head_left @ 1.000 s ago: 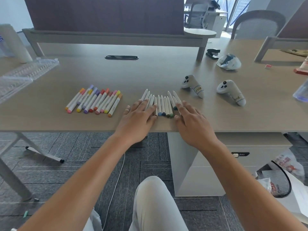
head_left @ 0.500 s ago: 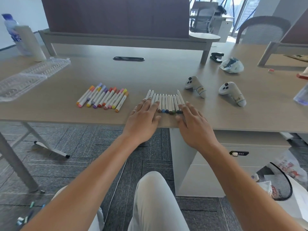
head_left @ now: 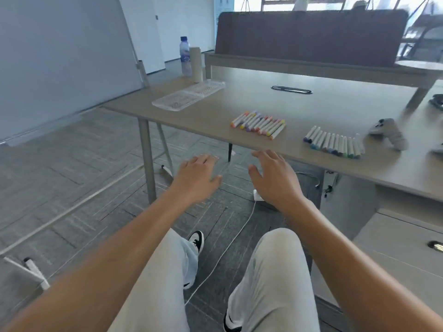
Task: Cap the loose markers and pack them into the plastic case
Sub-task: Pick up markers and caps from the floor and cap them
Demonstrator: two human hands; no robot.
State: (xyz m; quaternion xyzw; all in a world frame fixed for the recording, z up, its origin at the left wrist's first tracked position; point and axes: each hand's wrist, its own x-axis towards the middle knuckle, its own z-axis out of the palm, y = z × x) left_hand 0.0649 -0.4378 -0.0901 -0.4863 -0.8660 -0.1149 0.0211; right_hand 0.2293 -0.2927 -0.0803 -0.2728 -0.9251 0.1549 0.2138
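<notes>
Head view: wood-tone desk (head_left: 299, 109) over grey carpet (head_left: 72, 164); left hand (head_left: 196, 174) and right hand (head_left: 275, 182) grips wide, empty.

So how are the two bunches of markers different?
The left bunch shows warm ends: orange, yellow, purple, pink. The right bunch shows cool ends: blue, teal, green. The left bunch slants more; the right bunch lies nearer the desk edge. Both are tidy rows of white markers.

A wood-topped desk (head_left: 251, 101) on grey metal legs stands on grey carpet tiles (head_left: 60, 183), with a pale wall (head_left: 60, 56) to the left, a dark brown divider (head_left: 311, 37) behind it, and bright windows (head_left: 323, 2) beyond.
</notes>
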